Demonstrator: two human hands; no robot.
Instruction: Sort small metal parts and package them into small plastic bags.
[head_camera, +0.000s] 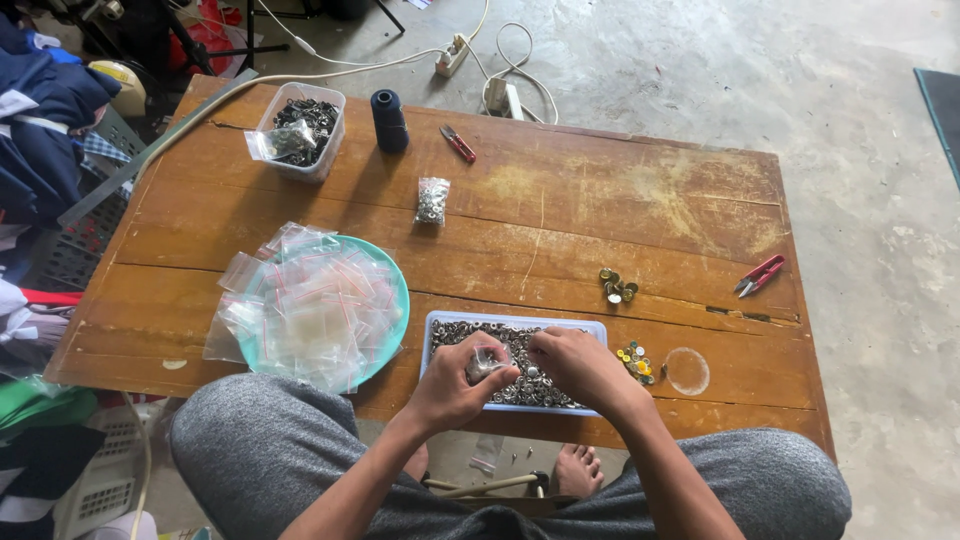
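Note:
A pale blue tray (440, 322) full of small silver metal rings sits at the near edge of the wooden table (560, 220). Over it my left hand (450, 388) holds a small clear plastic bag (487, 360) with some rings inside. My right hand (575, 362) is beside the bag, fingers pinched at its mouth above the tray. A teal plate (398, 290) heaped with empty clear zip bags lies to the left.
A filled bag of rings (432, 201), a dark thread spool (389, 120), red snips (458, 144) and a clear tub of metal parts (300, 130) lie at the back. Brass pieces (618, 286), coloured buttons (636, 362), a clear lid (686, 370) and red clippers (760, 274) sit right.

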